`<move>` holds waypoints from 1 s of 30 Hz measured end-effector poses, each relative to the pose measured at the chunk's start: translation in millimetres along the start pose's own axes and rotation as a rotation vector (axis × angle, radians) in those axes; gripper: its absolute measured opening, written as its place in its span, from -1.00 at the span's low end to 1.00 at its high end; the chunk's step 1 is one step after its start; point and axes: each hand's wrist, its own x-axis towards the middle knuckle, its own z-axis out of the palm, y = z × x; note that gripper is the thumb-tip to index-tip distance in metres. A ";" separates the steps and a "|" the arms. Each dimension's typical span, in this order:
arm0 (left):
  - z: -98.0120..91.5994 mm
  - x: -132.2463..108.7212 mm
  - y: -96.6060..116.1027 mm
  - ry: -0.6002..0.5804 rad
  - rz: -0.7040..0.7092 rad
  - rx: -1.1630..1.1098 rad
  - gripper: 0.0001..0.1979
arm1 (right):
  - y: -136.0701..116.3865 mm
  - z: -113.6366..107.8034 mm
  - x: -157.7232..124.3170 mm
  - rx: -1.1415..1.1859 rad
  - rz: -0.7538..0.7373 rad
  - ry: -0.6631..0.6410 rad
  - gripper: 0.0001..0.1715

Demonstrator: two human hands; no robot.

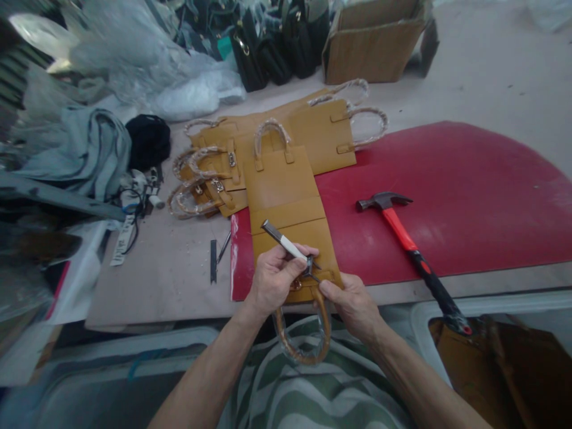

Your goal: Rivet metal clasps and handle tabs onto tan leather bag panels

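Observation:
A tan leather handbag panel point(286, 185) lies flat in front of me, its plastic-wrapped handle point(328, 339) hanging over the table's near edge. My left hand point(274, 280) is closed around a short metal rod with a white band point(286, 243), its upper end tilted up and left. Beneath those fingers sits a dark metal buckle-like fitting point(309, 265), partly covered. Thumb and fingers of my right hand point(353, 298) are pinched at the panel's right edge, by a thin dark piece; what exactly they grip is hidden.
A claw hammer point(404, 238) lies on the red mat point(465, 202), its handle past the edge. More tan bag panels point(322, 131) are stacked behind. Left are tweezers point(223, 247) and a flat dark strip point(213, 262). Black bags point(268, 53) and a cardboard box point(370, 50) stand at the back.

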 end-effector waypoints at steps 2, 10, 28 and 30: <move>0.7 0.1 1.2 -0.003 0.005 0.021 -0.67 | 0.9 0.4 0.3 -0.006 0.001 0.005 -0.45; 5.9 2.4 7.2 0.012 0.078 0.203 -0.81 | -6.8 -8.9 -0.8 -0.022 0.016 -0.139 -0.48; 20.2 -5.8 8.3 0.090 0.177 0.339 -0.88 | -6.2 -7.9 0.5 0.015 -0.006 -0.072 -0.53; 21.5 -6.4 7.1 0.089 0.194 0.367 -0.88 | -4.6 -6.5 0.0 0.030 0.004 -0.062 -0.52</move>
